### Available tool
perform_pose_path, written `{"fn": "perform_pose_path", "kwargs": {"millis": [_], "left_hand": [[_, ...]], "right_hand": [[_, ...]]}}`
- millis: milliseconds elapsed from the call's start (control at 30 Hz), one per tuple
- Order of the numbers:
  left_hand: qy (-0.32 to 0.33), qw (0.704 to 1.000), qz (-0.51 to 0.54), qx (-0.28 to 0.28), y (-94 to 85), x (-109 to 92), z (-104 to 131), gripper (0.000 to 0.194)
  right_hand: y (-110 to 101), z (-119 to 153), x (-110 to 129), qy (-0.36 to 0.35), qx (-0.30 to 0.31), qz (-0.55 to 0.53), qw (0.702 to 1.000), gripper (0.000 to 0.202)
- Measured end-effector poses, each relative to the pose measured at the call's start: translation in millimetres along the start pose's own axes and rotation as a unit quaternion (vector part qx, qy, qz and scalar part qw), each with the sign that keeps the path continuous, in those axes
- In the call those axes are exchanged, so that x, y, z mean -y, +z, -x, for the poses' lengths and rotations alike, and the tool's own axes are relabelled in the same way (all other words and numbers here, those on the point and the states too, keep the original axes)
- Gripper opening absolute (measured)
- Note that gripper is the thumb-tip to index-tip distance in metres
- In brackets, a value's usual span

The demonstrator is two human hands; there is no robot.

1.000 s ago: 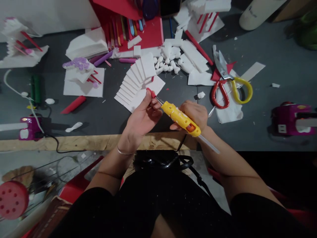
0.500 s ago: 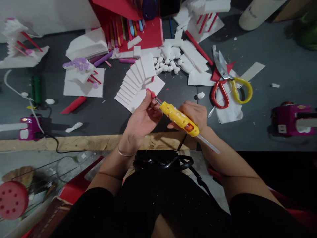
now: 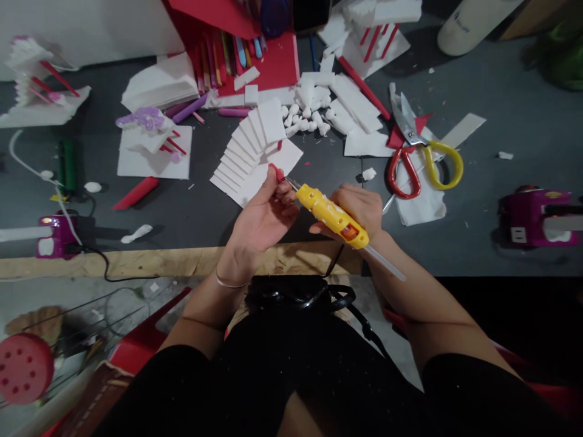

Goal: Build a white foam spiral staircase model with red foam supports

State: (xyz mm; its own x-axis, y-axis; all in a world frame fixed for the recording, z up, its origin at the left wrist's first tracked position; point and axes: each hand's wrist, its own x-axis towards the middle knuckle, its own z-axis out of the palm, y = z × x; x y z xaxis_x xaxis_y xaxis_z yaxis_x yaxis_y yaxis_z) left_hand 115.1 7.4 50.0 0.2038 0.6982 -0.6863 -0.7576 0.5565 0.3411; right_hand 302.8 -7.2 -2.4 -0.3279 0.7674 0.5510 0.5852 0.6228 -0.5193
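Note:
In my right hand [image 3: 357, 209] is a yellow hot glue gun [image 3: 332, 215], with a clear glue stick [image 3: 386, 262] poking out of its back end. Its metal nozzle points up and left, at or very near a small red piece [image 3: 276, 172]. Thumb and fingers of my left hand [image 3: 268, 209] pinch that red piece; most of it is hidden. Just beyond lies a white model staircase [image 3: 246, 142] of fanned steps on a white base, with a short red post standing on it. White shaped lumps [image 3: 310, 109] are heaped behind.
Red-and-yellow-handled scissors [image 3: 416, 145] lie open at right on white scraps. Purple power sockets [image 3: 540, 217] sit at both ends of the table. A smaller model with purple trim [image 3: 150, 139] stands left, near a rolled red piece [image 3: 136, 192]. Crayons [image 3: 228, 54] and a white bottle [image 3: 471, 27] are at the back.
The glue gun has shifted very slightly right, its nozzle still by the red piece. My left hand keeps its pinch, and the table things look the same.

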Motion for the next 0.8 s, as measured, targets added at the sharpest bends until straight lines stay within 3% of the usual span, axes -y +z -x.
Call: {"fn": "perform_pose_path", "kwargs": {"millis": [133, 233, 433, 567, 667, 800], "left_hand": [[0.018, 0.998, -0.052, 0.017, -5.6, 1.9, -3.0, 0.03], [0.033, 0.995, -0.09, 0.03, -9.1, 2.7, -4.4, 0.031], [0.039, 0.994, -0.104, 0.026, -7.7, 2.6, -0.5, 0.036], [0.047, 0.993, -0.105, 0.016, -12.8, 1.8, 0.1, 0.035], [0.083, 0.987, -0.133, 0.023, -23.3, -0.3, -1.4, 0.035], [0.158, 0.971, -0.176, 0.022, -37.7, -4.1, -3.9, 0.033]], "right_hand": [[-0.1, -0.5, 0.1, -0.043, -0.04, -0.041, 0.997, 0.046], [-1.5, 0.4, -3.6, -0.035, -0.054, -0.041, 0.997, 0.047], [-6.9, -1.3, -13.6, 0.076, -0.066, 0.053, 0.994, 0.06], [-7.9, -6.1, -18.5, 0.15, -0.073, 0.057, 0.984, 0.061], [-4.1, -4.6, -28.0, 0.183, -0.054, 0.081, 0.978, 0.058], [4.7, 4.1, -44.9, 0.175, 0.014, 0.109, 0.978, 0.042]]}}
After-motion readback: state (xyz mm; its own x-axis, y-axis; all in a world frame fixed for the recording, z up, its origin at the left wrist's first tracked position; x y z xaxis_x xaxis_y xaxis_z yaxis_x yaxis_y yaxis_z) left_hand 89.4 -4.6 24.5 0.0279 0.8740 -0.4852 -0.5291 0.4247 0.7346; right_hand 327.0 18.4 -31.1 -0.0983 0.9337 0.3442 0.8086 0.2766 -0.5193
